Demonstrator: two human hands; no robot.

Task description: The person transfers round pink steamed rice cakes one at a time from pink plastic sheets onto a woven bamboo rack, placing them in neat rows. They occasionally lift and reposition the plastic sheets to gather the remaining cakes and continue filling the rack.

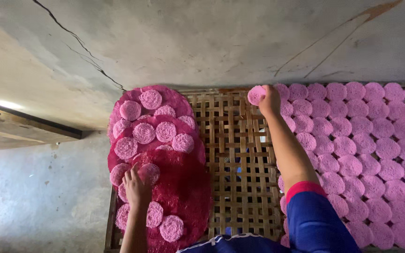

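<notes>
Placing pink disc [256,95] at far edge of woven rack [233,164], right hand [270,100] pinched it in fingers; left hand [137,186] lay open on disc pile [158,154]. Risk: thin disc cracking, slipping through gaps.

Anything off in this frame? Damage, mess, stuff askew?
The wall has a long dark crack at upper left, plus a thinner line at upper right. The pink discs on the red mats lie scattered, unlike the neat rows on the right. Nothing looks spilled.
</notes>
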